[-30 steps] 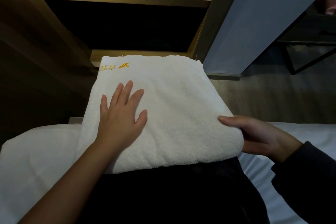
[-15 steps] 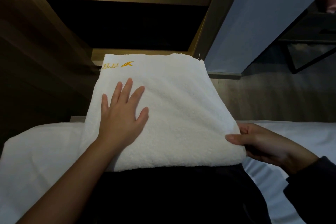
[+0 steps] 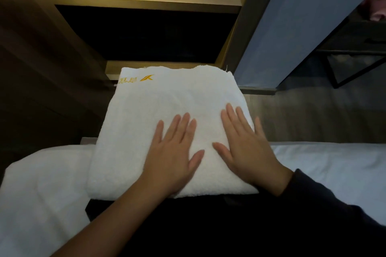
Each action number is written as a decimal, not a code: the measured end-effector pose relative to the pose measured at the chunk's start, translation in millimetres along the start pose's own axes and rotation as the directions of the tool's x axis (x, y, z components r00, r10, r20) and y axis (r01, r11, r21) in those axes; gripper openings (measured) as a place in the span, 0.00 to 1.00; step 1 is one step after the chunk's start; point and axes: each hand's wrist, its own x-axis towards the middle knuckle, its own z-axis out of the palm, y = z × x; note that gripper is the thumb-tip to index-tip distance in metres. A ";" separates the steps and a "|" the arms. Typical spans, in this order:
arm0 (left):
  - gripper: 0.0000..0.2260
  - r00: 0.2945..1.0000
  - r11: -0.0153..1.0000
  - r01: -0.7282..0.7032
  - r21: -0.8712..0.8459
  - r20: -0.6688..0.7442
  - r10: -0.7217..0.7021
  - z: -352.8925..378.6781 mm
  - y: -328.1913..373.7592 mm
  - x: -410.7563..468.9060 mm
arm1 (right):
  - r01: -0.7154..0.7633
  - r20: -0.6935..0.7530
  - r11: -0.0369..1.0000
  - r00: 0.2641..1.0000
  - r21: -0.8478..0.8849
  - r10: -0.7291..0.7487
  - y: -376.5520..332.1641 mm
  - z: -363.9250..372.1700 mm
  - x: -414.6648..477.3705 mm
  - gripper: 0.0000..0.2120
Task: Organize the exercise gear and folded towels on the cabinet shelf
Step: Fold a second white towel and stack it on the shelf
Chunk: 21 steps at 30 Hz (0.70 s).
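White towel [image 3: 167, 106] under left hand [image 3: 173, 152], right hand [image 3: 244, 150]

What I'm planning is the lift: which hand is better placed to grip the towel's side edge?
Right, probably. The right hand lies flat at the right edge of the towel; the left hand rests mid-towel.

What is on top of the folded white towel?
The left hand and right hand lie flat on the folded white towel, fingers straight. Its yellow logo shows at the far corner. Under the palms is hidden.
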 end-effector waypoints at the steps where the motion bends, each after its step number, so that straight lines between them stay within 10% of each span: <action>1: 0.33 0.999 0.999 0.046 0.018 -0.007 -0.046 1.2 -10.7 -4.9 | -0.025 0.027 1.000 0.999 0.010 0.025 5.7 2.5 0.6 0.38; 10: 0.38 0.879 0.808 0.464 -0.363 0.077 -0.470 1.8 -85.0 -5.6 | -0.048 0.048 0.968 0.998 0.246 0.038 8.4 -2.9 24.7 0.44; 15: 0.37 0.735 0.095 0.529 -0.844 0.398 -0.549 -1.9 -126.0 26.7 | -0.210 0.124 0.545 0.974 0.812 0.191 25.1 -10.2 67.9 0.39; 19: 0.34 0.691 -0.211 0.522 -0.826 0.555 -0.464 -8.0 -146.1 40.4 | -0.312 0.153 0.467 0.926 0.828 0.346 26.4 -14.3 92.7 0.39; 21: 0.28 0.720 -0.314 0.497 -0.809 0.586 -0.371 -13.2 -152.5 48.7 | -0.383 0.288 0.248 0.893 0.890 0.346 33.1 -13.9 98.2 0.37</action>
